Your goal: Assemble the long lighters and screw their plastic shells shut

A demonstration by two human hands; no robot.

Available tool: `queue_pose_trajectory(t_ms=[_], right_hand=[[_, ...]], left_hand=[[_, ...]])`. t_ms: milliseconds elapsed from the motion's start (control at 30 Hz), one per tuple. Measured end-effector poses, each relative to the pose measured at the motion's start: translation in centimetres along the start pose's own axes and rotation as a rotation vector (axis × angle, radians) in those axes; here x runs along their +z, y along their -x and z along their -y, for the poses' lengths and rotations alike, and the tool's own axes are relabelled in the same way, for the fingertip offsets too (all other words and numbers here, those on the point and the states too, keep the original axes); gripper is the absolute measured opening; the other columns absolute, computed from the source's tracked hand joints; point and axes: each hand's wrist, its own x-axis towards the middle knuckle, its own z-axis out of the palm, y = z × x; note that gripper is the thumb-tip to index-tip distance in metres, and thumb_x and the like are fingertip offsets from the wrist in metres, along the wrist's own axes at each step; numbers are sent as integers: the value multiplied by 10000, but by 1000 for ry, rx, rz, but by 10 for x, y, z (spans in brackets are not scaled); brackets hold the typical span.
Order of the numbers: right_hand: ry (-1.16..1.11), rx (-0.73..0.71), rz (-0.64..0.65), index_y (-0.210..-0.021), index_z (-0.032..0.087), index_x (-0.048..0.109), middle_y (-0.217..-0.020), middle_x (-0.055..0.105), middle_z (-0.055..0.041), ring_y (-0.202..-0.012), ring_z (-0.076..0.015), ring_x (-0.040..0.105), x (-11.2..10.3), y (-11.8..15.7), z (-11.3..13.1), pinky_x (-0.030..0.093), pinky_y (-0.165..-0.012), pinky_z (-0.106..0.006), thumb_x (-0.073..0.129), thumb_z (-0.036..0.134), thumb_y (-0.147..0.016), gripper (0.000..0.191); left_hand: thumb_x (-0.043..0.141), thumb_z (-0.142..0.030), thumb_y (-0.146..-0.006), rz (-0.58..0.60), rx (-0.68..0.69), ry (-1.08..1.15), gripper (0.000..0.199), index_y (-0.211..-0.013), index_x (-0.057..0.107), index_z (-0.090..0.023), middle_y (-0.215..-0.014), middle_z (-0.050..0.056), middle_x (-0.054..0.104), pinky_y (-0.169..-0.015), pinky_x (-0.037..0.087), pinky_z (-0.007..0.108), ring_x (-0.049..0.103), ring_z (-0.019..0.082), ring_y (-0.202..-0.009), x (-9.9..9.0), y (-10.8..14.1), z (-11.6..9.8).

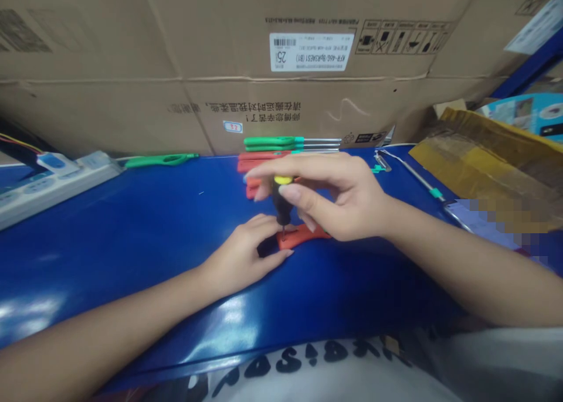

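My right hand (pixel 334 194) grips a short black screwdriver (pixel 281 205) with a yellow-topped handle, held upright. Its tip meets the near end of an orange-red plastic handle (pixel 303 235) lying on the blue table. Around that same end, my left hand (pixel 244 247) closes with thumb and fingers and steadies it. Part of the handle is hidden behind my right hand. Just beyond lie more red handles (pixel 253 163) in a stack, and green handles (pixel 270 143) with metal rods, partly covered by my right hand.
A white power strip (pixel 53 182) and a green handle piece (pixel 162 160) lie at the left. A big cardboard box (pixel 220 44) stands along the back. At the right are a metal rod (pixel 413 173) with a green collar and a yellow taped package (pixel 492 162).
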Motion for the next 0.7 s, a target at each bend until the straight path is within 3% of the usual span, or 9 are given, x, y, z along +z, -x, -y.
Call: queue_pose_trajectory(t_ms=[133,200,333,533,633,700], right_hand=[[150,-93,-113,-1035,165,689,-901,709,-24,-801,-116,675,0,2,-2,586,-815,-273,605,375,-984,232],[188,-130,-109,-1064,152,685,-959,692,-52,-871,-131,681,-1,3,0,582,-818,-274,523,334,-1022,247],[60,-64,10,-1173,111,650,-1035,673,-70,-986,-126,660,-3,0,4,561,-898,-285,354,197,-1057,329],[77,-102,-164,-985,139,698,-864,637,-26,-834,-121,642,1,1,-3,571,-812,-264,630,320,-970,194],[0,-73,-76,-1089,130,681,-1030,691,-76,-978,-140,666,1,0,-4,563,-893,-303,498,268,-1033,235],[-125,-39,-11,-1132,120,668,-1064,717,-78,-970,-121,675,0,-2,-2,557,-915,-303,444,211,-1049,256]], left_hand=[[682,-266,-918,-13,14,5,226,-1136,680,-203,-1142,66,737,-950,542,412,682,251,-1068,1,1,1],[683,-264,-917,-12,9,4,228,-1138,679,-207,-1137,60,739,-951,540,406,681,249,-1071,1,1,1],[676,-248,-921,2,-4,10,165,-1083,694,-228,-1087,30,747,-942,537,382,684,228,-1040,1,0,1],[666,-253,-924,4,6,16,206,-1124,681,-205,-1106,57,740,-934,547,399,683,238,-1043,1,-1,0],[670,-260,-922,13,-21,-1,227,-1141,689,-204,-1124,75,730,-944,543,422,668,253,-1069,0,0,0],[678,-252,-915,12,-27,-1,238,-1149,693,-210,-1134,73,729,-960,539,426,662,255,-1087,0,1,1]])
